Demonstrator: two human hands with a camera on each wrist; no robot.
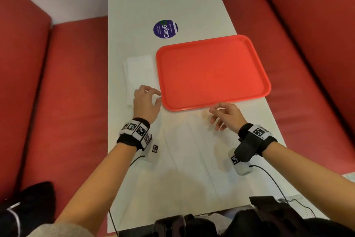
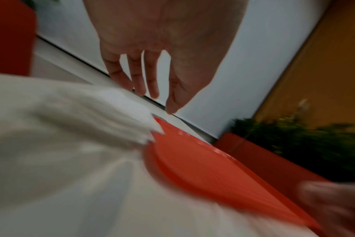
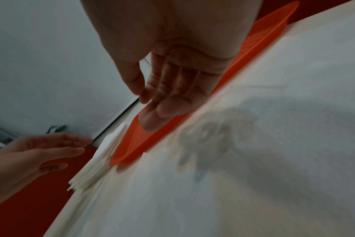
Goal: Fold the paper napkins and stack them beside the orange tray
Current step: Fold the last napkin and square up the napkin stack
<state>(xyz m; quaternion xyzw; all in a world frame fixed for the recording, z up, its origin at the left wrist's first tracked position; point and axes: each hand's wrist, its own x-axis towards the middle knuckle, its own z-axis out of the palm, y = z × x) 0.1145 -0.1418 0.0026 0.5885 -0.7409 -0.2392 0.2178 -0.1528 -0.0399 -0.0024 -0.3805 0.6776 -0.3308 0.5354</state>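
We see a long white bench (image 1: 165, 2) with red seats (image 1: 63, 87) on both sides. An orange tray (image 1: 212, 72) lies flat on it, just past the fingers of both hands.

The left hand (image 1: 147, 103) hangs above the near end of a stack of folded napkins (image 1: 139, 72). Its fingers (image 2: 152, 75) are loose and a little spread — they hold nothing. The stack lies flat on the bench, past these fingers and right beside the left edge of the tray. We cannot tell if the fingertips touch the top napkin. In the left wrist view the stack is blurry, and its near corner sits close to the tray's rim.

The right hand (image 1: 226, 115) hangs just in front of the near edge of the tray. Its fingers (image 3: 172, 96) are loose and lightly bent, and they hold nothing too. Their shadow falls on the white paper below.

More napkins (image 1: 192, 150) lie open and flat on the bench — behind the fingers, between the two wrists. We can see long fold lines in them.

A round purple sticker (image 1: 165, 29) is on the bench, far past the fingers and beyond the tray. Both wrists wear black bands (image 1: 133, 135) with small black and white squares.
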